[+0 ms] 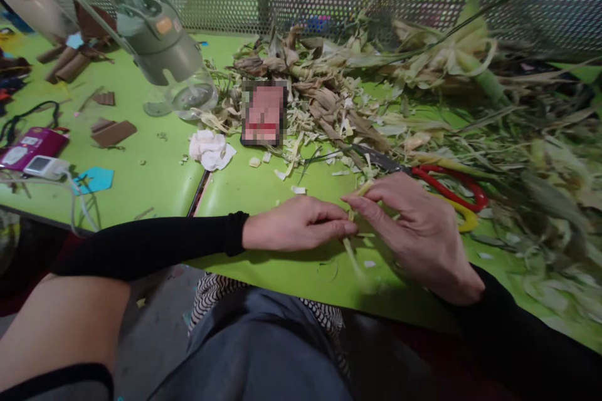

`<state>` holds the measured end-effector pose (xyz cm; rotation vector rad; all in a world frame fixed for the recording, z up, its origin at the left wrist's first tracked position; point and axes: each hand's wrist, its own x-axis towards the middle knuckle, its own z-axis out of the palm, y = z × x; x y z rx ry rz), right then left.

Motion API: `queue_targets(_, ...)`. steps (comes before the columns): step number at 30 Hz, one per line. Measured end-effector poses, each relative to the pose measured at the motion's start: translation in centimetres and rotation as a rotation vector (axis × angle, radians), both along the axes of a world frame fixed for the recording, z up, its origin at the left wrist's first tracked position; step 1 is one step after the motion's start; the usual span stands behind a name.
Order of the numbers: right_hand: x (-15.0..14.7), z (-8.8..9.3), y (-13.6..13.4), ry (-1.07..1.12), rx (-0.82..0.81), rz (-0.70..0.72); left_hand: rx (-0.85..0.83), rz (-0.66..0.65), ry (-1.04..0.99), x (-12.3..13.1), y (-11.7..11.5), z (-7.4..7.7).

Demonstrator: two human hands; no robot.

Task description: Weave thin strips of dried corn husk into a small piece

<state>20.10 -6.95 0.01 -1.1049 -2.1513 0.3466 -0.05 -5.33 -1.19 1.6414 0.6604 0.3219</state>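
Note:
My left hand [296, 223] rests on the green table [155, 175], fingers pinched together on a thin pale strip of corn husk [353, 249]. My right hand [421, 235] meets it from the right, fingers curled and closed on the same strip near its upper end. The strip's lower end trails blurred toward the table's front edge. Both arms wear black sleeves. Scissors with red and yellow handles [451, 191] lie just behind my right hand.
A large heap of dried husks and green stalks [423, 88] covers the back and right of the table. A phone [263, 114], crumpled white tissue [210, 149], clear water bottle [155, 37], brown card pieces [113, 133] and a pink device [31, 147] lie left.

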Motion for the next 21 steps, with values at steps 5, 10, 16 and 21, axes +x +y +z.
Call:
queue_targets(5, 0.4, 0.5, 0.2, -0.017, 0.029, -0.049, -0.273, 0.008, -0.072, 0.5, -0.3, -0.7)
queue_targets(10, 1.0, 1.2, -0.2, -0.13, 0.273, -0.236, -0.387, 0.292, -0.296, 0.3, 0.5, -0.4)
queue_targets(16, 0.2, 0.2, -0.3, -0.228, -0.033, -0.058, -0.36, 0.359, -0.312, 0.1, 1.2, -0.6)
queue_targets(21, 0.0, -0.1, -0.4, -0.287, -0.041, 0.003, -0.343, 0.33, -0.248, 0.0, 1.8, -1.1)
